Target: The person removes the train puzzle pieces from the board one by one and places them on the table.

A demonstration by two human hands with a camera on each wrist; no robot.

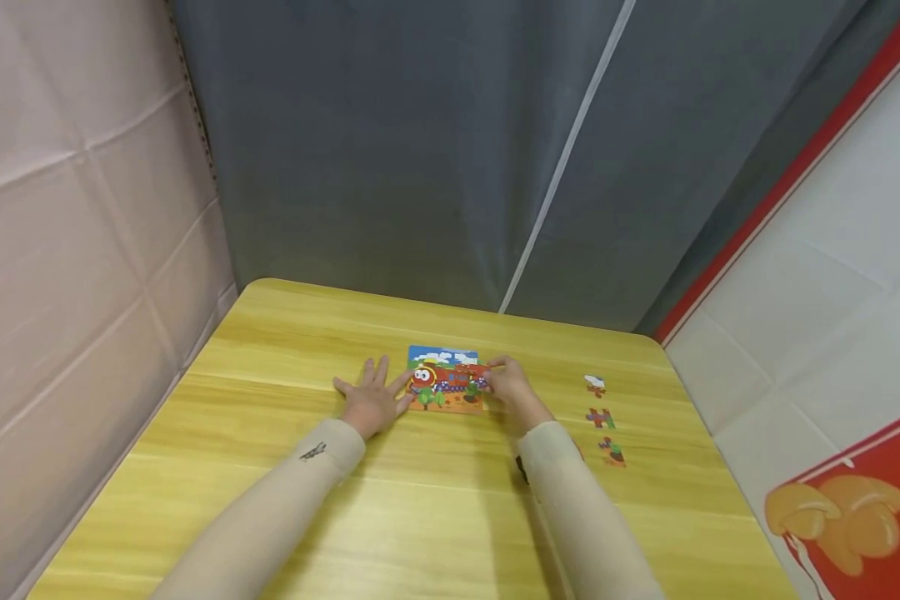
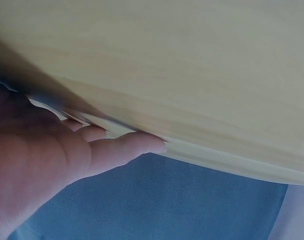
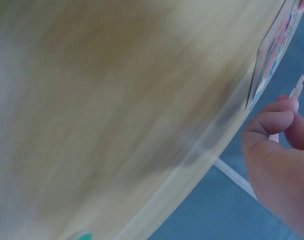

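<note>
Puzzle (image 1: 447, 379) lay mid-bench, slightly toward the far edge of the yellow wooden bench (image 1: 285, 467), its long axis running away from the person. Both hands flanked it: left hand (image 1: 372, 400) lay flat, fingers spread and straight, fingertips touching the puzzle's left edge, holding nothing. Right hand (image 1: 512, 387) sat at the puzzle's right edge, fingers curled; the right wrist view showed thumb and finger pinching a thin pale piece (image 3: 296, 87) just beside the puzzle's edge (image 3: 271, 55). So the held piece lay immediately right of the puzzle, and the right hand was the one on it. Loose pieces (image 1: 602, 417) lay well apart to the right, nearer the right hand, in a rough line running toward the person: three counted. One puzzle, one held piece, two hands. Grey curtain (image 1: 420, 150) hung behind the bench
</note>
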